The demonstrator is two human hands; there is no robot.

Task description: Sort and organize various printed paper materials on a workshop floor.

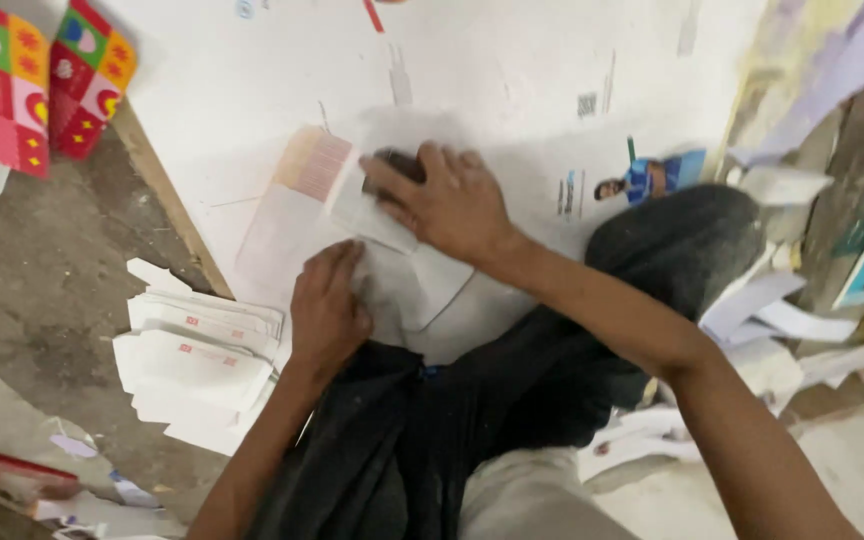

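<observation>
The right hand (449, 203) lies palm-down with fingers spread, pressing a small dark block (399, 163) onto a flat white die-cut card sheet (392, 255). The left hand (326, 310) rests just below it, fingers loosely curled and flat on the same sheet, gripping nothing that can be made out. The sheet lies directly under both hands, on a large white printed board (472, 70) that spreads away above them; one corner of the sheet, left of the right hand, carries a pale pink striped panel (314, 163). Left of the left hand, touching distance away, a loose stack of folded white cards (197, 360) sits on the grey concrete floor (42, 280), past the board's slanting wooden edge. Beyond that, far upper left, stand colourful patterned cartons (42, 80). The person's dark trousers (552, 370) crowd the space below and right of the hands. Further right, white paper offcuts (782, 320) lie scattered.
</observation>
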